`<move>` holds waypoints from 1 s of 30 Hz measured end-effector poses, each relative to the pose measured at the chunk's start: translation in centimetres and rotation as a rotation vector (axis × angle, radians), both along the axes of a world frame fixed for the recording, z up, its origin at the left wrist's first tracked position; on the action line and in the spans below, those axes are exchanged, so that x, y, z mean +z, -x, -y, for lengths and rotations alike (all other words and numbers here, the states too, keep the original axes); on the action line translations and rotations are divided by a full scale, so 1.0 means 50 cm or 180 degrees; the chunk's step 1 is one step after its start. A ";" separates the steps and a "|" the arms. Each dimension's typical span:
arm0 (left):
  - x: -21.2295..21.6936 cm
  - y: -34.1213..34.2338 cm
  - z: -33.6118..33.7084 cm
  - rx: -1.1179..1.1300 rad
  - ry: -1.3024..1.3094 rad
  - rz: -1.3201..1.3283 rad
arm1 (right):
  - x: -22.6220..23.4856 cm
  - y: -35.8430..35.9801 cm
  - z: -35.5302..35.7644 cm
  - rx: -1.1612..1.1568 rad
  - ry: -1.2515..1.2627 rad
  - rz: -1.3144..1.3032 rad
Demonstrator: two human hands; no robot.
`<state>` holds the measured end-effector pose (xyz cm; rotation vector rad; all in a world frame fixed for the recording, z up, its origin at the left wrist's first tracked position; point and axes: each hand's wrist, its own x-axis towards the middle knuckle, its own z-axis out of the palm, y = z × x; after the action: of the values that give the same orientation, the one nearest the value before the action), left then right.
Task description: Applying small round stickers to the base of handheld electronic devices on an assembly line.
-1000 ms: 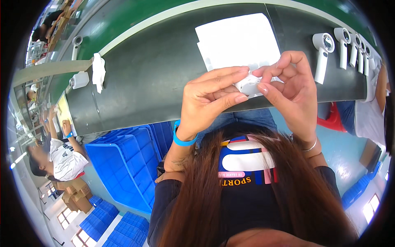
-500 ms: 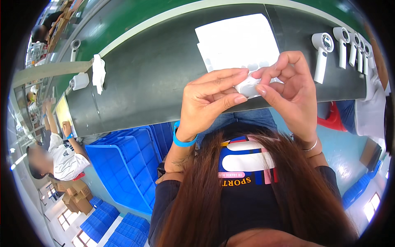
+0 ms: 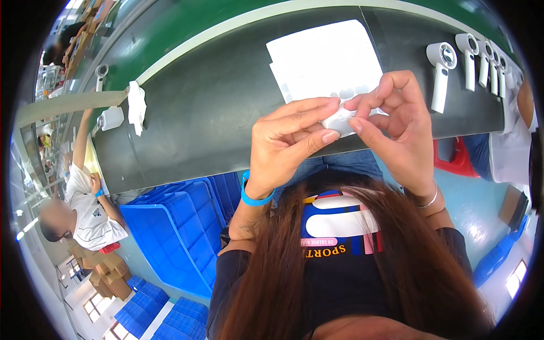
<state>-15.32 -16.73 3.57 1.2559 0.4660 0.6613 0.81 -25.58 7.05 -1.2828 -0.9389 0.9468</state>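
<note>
- White with a pale grey face, the small piece (image 3: 340,122) is held up between your hands, near the front edge of the dark bench (image 3: 209,96).
- Your left hand (image 3: 279,139) pinches it from the left, thumb below and fingers above, the fingers lying close together.
- Your right hand (image 3: 398,124) meets its right edge with thumb and forefinger bent toward each other; whether they pinch a layer of it or only touch it, you cannot tell from here. The other fingers are curled.
- Behind your hands lies a white sheet (image 3: 323,56), with grey round spots along its near edge, so more spots appear to be left there.
- The work on this piece looks unfinished: it is in your fingers, not set down. How much of it is done is hidden by your fingertips.
- To the right, the nearest white fan (image 3: 440,88) and at least four other fans (image 3: 470,71) are in a row, apart from your hands. Whether those are done or waiting does not show.
- At the far left, a white cloth (image 3: 136,107) is well clear of the work.
</note>
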 end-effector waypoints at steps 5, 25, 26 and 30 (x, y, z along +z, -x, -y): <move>0.000 -0.002 0.005 0.0070 -0.0033 -0.0004 | 0.000 0.002 0.001 -0.0028 0.0021 0.0069; 0.006 0.000 0.033 0.0402 -0.0094 -0.0152 | 0.006 0.019 0.008 -0.0121 0.0136 0.0465; 0.006 0.000 0.033 0.0400 -0.0094 -0.0149 | 0.006 0.020 0.008 -0.0138 0.0188 0.0432; 0.000 0.003 0.030 0.0330 0.0048 -0.0076 | 0.008 0.021 0.010 -0.0138 0.0201 0.0510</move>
<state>-15.46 -18.25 3.59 1.2328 0.5580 0.7296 -0.23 -26.08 7.43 -1.4436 -1.0070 0.8552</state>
